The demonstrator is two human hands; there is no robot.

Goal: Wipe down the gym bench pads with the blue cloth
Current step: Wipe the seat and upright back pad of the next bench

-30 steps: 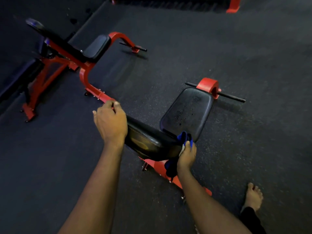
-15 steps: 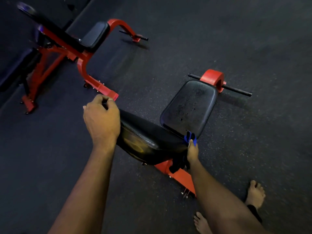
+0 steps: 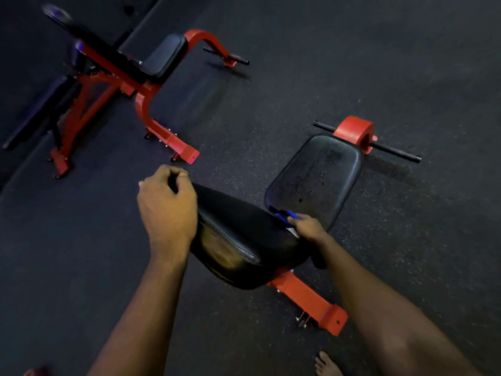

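— As you look down through the head camera, where do your hands sit?

— My left hand [image 3: 166, 207] is at the far end of the black back pad [image 3: 244, 240], fingers curled over its edge with the thumb tucked against them, gripping it. My right hand [image 3: 307, 227] is on the other side, at the seam where the back pad meets the seat pad [image 3: 317, 180].

— And the blue cloth?

— Bunched in my right hand, pinched between fingers and thumb. A fold of the blue cloth [image 3: 287, 215] pokes out past my knuckles and touches the near edge of the seat pad, right at the gap between the two pads. A sliver of white shows under that hand; I cannot tell what it is.

— How do the pads look?

— The back pad is glossy, with a yellowish sheen on the side nearest me. The seat pad is duller and dotted with dark specks.

— What else is in the view?

— The red frame [image 3: 311, 299] juts out from under the back pad toward me, and a black crossbar [image 3: 393, 151] runs through a red bracket just beyond the seat pad. A second bench [image 3: 151, 85], red with black pads, stands well apart at the upper left on the dark floor [image 3: 352, 63]. My bare foot [image 3: 326, 366] shows at the bottom edge, near the frame's end.
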